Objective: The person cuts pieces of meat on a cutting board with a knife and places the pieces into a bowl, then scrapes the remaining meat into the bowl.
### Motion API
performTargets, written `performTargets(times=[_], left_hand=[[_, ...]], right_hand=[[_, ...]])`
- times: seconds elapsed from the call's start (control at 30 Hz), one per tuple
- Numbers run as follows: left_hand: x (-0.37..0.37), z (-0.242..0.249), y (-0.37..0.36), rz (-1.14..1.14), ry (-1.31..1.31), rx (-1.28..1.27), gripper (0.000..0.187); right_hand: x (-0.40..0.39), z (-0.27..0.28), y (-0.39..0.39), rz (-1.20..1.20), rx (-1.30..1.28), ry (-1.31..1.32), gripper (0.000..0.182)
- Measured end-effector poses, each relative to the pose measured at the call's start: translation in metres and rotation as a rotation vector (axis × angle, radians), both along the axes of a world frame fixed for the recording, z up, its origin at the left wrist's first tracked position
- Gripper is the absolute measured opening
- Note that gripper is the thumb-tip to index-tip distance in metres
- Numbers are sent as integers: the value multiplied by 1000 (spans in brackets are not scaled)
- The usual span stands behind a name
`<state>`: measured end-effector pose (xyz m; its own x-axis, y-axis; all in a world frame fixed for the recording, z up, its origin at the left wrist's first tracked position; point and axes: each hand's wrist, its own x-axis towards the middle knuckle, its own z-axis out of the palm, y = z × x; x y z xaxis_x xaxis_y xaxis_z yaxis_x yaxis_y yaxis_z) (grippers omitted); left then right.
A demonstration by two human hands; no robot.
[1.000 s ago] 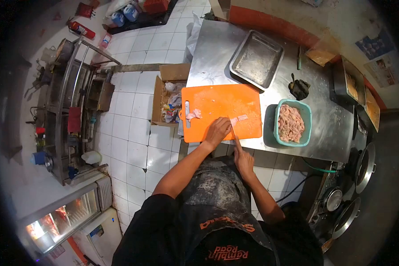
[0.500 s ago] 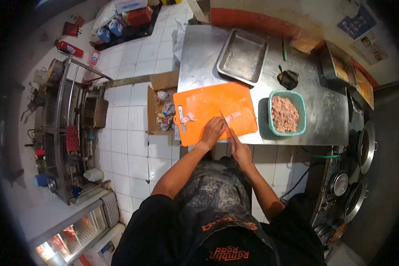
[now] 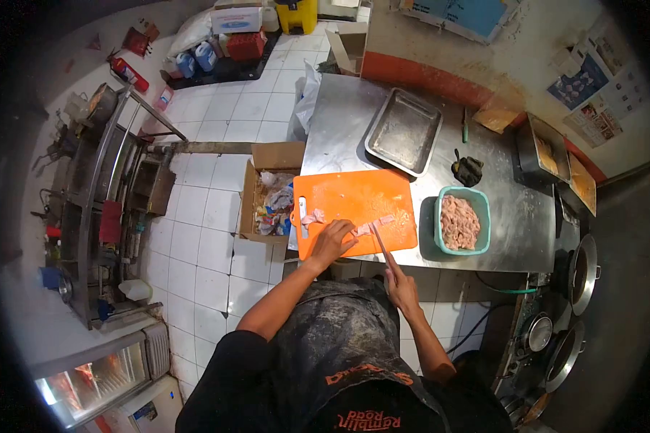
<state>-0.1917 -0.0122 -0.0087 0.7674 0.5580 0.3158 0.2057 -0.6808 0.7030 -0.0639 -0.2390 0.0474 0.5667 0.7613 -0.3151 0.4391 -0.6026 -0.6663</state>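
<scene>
An orange cutting board (image 3: 390, 191) lies at the near left of a steel table. My left hand (image 3: 334, 242) rests on its front part, fingers drawn together on the end of a strip of raw meat (image 3: 363, 229). My right hand (image 3: 402, 290) is closed around the handle of a knife (image 3: 381, 244). The knife's blade points away from me and its tip is at the strip, right of my left fingers. One meat piece (image 3: 387, 219) lies just beyond the blade. Another small lump of raw meat (image 3: 313, 216) sits near the board's left handle slot.
A turquoise tub (image 3: 464, 252) of raw meat pieces stands right of the board. Behind are a metal tray (image 3: 404, 130), a dark crumpled item (image 3: 468, 170) and a green-handled tool (image 3: 465, 130). A cardboard box (image 3: 248, 206) of wrappers stands at the table's left.
The view has tilted up, so the table appears lower. My left hand has shifted left, away from the blade, and more of the meat strip shows between hand and knife.
</scene>
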Motion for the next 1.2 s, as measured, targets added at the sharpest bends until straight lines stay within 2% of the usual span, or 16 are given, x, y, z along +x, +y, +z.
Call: performTargets(times=[0.07,0.1,0.2,0.33,0.43,0.5,0.6,0.63,0.7,0.73,0.8,0.87,1.0,1.1,1.2], left_hand=[[6,1,0,-69,23,78,29],[10,2,-2,-44,3,71,21],[16,-7,-4,3,-14,61,14],[35,20,0,-49,-83,63,8],[54,53,-1,-100,-44,-45,10],[65,70,-2,-146,-123,-498,14],[61,60,4,-104,-11,-542,20],[56,54,8,-106,-7,-542,20],[38,38,11,-82,175,-298,20],[30,31,13,-81,180,-305,20],[17,20,19,-50,258,-233,18],[8,18,21,-3,273,-283,17],[-6,18,24,103,292,-266,17],[-14,17,22,133,316,-207,17],[-17,30,20,135,292,-213,18]], right_hand=[[5,-8,9,10,-105,-134,53],[9,-11,12,-77,-149,-107,54],[12,7,22,-151,-70,-52,53],[10,9,19,-147,-37,-45,51],[9,4,17,-230,65,-27,51],[10,8,19,-274,88,-11,50],[11,4,19,-288,138,-6,50],[10,4,21,-291,137,-3,50],[6,4,20,-272,163,12,49],[3,2,18,-271,156,16,49],[-2,-4,20,-165,-7,72,51],[-10,-11,23,-77,-98,28,52],[-16,-12,25,-144,-37,-3,49],[-17,-15,25,25,9,17,52],[-19,-22,25,46,-56,-48,52]])
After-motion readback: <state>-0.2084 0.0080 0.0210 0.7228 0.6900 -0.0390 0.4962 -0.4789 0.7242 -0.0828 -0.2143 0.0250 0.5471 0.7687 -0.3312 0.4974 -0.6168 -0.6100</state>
